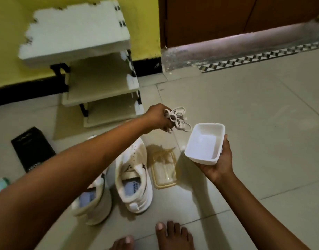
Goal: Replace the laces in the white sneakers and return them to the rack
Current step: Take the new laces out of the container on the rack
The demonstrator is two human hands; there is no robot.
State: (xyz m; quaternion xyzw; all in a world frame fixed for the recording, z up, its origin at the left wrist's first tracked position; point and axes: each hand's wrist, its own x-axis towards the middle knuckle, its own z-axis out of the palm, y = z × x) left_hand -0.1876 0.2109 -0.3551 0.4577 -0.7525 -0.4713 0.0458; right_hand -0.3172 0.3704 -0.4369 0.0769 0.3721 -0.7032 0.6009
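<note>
Bare toes of 2 feet (155, 237) stood at the bottom edge on a floor (254, 109) of large pale tiles with thin grout lines. Just ahead of them sat 2 white sneakers (135, 179), side by side with heels toward the person and their eyelets without laces; the left one was partly hidden under the left forearm. Beside the right sneaker lay a clear, yellowish lid (165, 170) flat on the tiles.

Above the floor, the left hand (157, 116) reached forward with its fingers curled round a bunch of white laces (176, 118), whose loops hung out to the right. The right hand (219, 159) cupped a white rectangular plastic tub (205, 143) from below, fingers wrapped round its far side; the tub's inside showed bare, and the laces hung just left of its rim.

Further back, a low rack (101, 83) with cream shelves and a black frame stood against a yellow wall (146, 24) with a black skirting band. A brown wooden door (236, 17) closed the right side, with a checkered tile strip (259, 58) along its threshold. To the left lay a black box (32, 148) on the tiles.
</note>
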